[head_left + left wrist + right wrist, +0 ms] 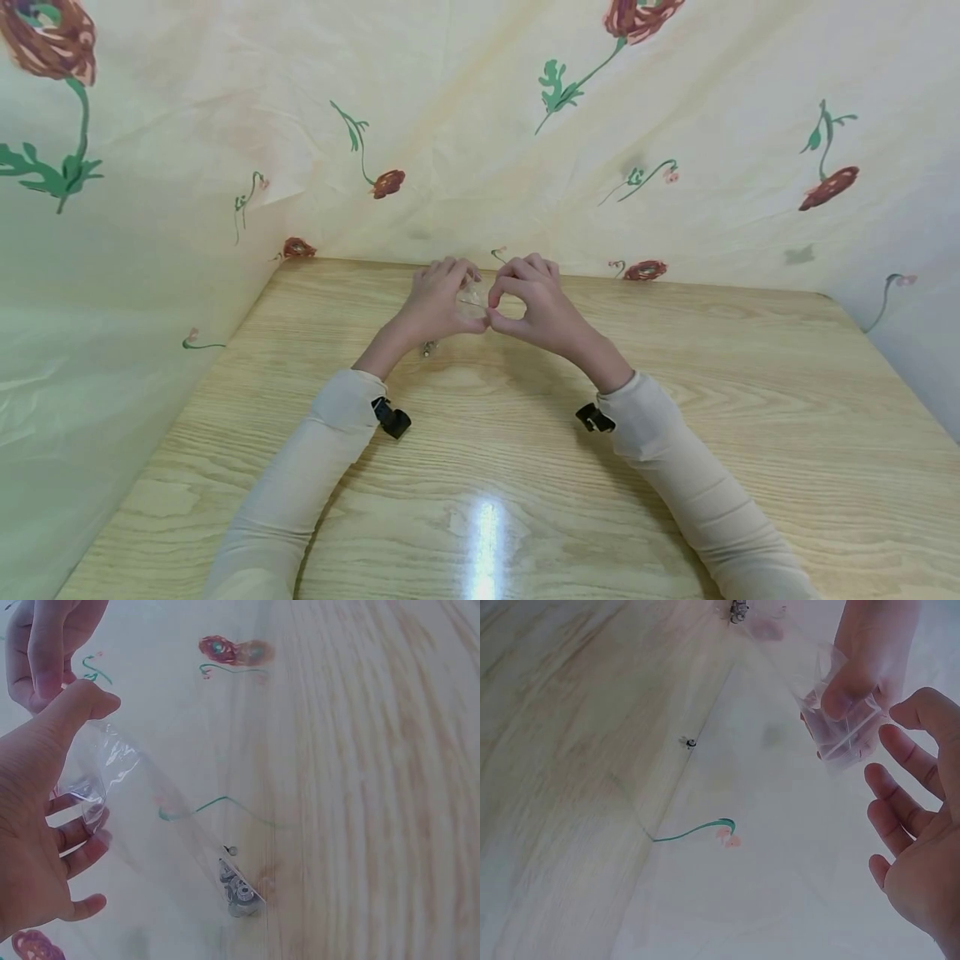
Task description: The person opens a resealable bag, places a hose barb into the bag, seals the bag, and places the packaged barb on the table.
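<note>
My left hand [431, 304] holds a clear plastic zip bag [472, 298] between thumb and fingers, near its upper end. The bag [120, 761] hangs slanting down, and small shiny metal parts [241, 894] are gathered at its low end. My right hand [543, 308] is close beside the left one. Its thumb and index finger curve into a ring and pinch at the bag's edge, as the right wrist view shows at the bag's corner [871, 720]. The other right fingers are spread apart, off the bag.
A small metal piece [690, 742] is on the wood-grain table [480, 433], apart from the bag, near the table's far edge. A flower-printed cloth [465, 125] hangs behind the table and along its left side. Black straps [392, 418] circle both sleeves' cuffs.
</note>
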Tool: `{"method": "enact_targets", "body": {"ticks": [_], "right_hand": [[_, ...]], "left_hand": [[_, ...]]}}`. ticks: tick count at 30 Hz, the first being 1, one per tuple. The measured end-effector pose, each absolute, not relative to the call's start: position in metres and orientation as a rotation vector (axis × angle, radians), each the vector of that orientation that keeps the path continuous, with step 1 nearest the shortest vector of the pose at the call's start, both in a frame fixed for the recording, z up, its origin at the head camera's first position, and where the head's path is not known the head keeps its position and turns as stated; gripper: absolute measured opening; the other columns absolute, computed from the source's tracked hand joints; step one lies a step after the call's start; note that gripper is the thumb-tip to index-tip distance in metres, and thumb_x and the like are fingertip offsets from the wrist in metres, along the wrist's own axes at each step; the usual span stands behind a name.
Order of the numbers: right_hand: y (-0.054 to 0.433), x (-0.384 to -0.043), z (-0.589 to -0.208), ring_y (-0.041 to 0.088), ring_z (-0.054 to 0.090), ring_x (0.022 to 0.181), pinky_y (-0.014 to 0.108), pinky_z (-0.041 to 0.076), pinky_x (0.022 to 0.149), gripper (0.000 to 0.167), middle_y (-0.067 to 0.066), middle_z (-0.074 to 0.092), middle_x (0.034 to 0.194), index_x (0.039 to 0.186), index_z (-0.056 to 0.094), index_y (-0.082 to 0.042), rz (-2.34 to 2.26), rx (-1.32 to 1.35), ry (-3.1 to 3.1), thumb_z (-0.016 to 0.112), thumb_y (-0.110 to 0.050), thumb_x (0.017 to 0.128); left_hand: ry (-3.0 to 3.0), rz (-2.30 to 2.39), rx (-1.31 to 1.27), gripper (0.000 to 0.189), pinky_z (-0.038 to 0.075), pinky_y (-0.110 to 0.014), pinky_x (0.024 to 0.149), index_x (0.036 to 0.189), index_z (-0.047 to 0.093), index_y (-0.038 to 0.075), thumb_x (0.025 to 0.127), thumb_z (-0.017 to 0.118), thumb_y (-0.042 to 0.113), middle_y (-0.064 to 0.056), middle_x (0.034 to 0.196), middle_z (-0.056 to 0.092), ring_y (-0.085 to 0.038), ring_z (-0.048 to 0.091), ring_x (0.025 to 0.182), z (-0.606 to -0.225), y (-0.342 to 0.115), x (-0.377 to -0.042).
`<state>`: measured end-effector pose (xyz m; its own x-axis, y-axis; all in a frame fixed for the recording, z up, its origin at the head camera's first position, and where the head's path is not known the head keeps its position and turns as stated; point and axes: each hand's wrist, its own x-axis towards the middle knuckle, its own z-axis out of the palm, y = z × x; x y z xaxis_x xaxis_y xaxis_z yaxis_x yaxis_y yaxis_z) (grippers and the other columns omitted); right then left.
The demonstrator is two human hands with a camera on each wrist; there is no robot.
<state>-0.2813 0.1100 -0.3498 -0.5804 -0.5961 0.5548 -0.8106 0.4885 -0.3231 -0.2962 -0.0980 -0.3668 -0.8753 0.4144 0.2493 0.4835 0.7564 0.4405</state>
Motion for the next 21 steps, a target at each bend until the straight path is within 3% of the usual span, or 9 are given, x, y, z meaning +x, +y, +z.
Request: {"method": "enact_targets", "body": {"ticks": [21], "right_hand": [[0.1022, -0.2779, -0.3560, 0.029, 0.045, 0.093, 0.056, 0.030, 0.098, 0.016, 0.008, 0.062, 0.097, 0.077, 0.065, -0.011, 0.689, 1.008, -2.387, 0.076, -0.016, 0.088]], "left_hand": [[-2.760, -0.664, -0.696, 0.064, 0.035, -0.056, 0.101, 0.128, 0.052, 0.014, 0.080, 0.082, 0.044, -0.006, 0.109, 0.053, -0.027, 0.046, 0.102, -0.3684, -0.0906, -0.2936]]}}
